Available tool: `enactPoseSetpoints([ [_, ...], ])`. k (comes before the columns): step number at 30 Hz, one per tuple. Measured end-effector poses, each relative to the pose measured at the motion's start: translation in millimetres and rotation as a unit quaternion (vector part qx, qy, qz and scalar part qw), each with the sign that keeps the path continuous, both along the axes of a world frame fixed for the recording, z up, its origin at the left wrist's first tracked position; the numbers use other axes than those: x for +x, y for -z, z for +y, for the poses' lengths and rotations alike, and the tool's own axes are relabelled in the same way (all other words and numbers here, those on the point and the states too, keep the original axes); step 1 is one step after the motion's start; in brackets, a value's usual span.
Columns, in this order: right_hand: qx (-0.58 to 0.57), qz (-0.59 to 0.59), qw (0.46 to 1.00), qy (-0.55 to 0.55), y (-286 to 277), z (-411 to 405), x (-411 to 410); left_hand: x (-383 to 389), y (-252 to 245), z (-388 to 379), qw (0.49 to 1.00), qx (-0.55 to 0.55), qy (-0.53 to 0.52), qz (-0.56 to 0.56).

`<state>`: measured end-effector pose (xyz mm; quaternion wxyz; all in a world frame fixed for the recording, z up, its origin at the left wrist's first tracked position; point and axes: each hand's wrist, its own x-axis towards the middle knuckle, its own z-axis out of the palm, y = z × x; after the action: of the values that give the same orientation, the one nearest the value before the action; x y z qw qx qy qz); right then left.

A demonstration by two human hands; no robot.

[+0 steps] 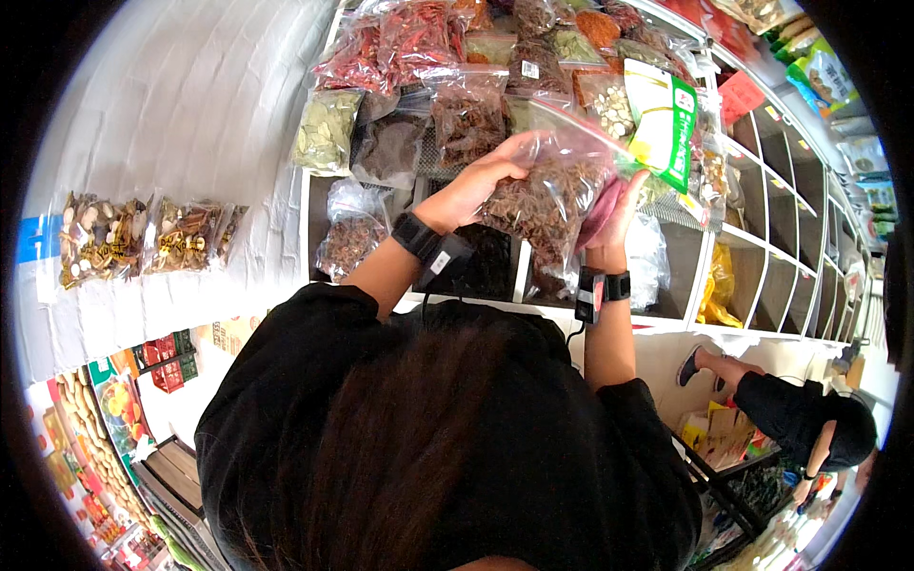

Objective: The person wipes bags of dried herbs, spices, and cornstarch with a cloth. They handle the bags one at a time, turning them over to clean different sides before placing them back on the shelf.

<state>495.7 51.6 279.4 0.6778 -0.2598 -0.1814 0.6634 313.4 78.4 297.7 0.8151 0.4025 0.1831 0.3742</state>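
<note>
Before my chest I hold a clear zip bag of brown dried spice, which looks like star anise, between both hands. My left hand grips the bag's upper left side. On the right, my right hand supports the bag's other side, with a dark pink cloth between palm and plastic. A red zip strip runs along the tilted bag's top. Just beyond my right fingertips is a white and green printed packet; whether they touch it, I cannot tell. Black bands with small devices circle both wrists.
Bags of red dried chillies, leaves and other spices crowd the shelf ahead. Open cubbies extend right, one holding a yellow bag. Mixed-spice packs hang on the left wall. A person in black is at lower right.
</note>
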Motion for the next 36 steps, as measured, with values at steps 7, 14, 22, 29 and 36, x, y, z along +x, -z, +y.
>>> enactPoseSetpoints([
  [7, -0.069, -0.092, 0.992, -0.058, 3.5, -7.1, -15.3, 5.0, 36.6, -10.9, 0.974, 0.091, -0.108, 0.175],
  [14, -0.073, -0.075, 0.994, -0.024, -1.2, -19.3, -29.2, 4.2, 21.2, -2.9, 0.936, 0.186, -0.213, 0.208],
  [22, -0.029, -0.084, 0.982, -0.166, 6.2, -42.8, -50.9, 15.0, -9.5, -4.4, 0.891, 0.229, -0.368, 0.136],
  [29, 0.029, -0.226, 0.957, -0.179, 15.4, -48.9, -65.2, -2.2, -7.2, 7.2, 0.879, 0.213, -0.408, 0.123],
  [36, 0.109, -0.385, 0.913, -0.076, 32.7, -22.7, -47.6, -28.3, 37.1, -2.1, 0.935, 0.115, -0.17, 0.291],
])
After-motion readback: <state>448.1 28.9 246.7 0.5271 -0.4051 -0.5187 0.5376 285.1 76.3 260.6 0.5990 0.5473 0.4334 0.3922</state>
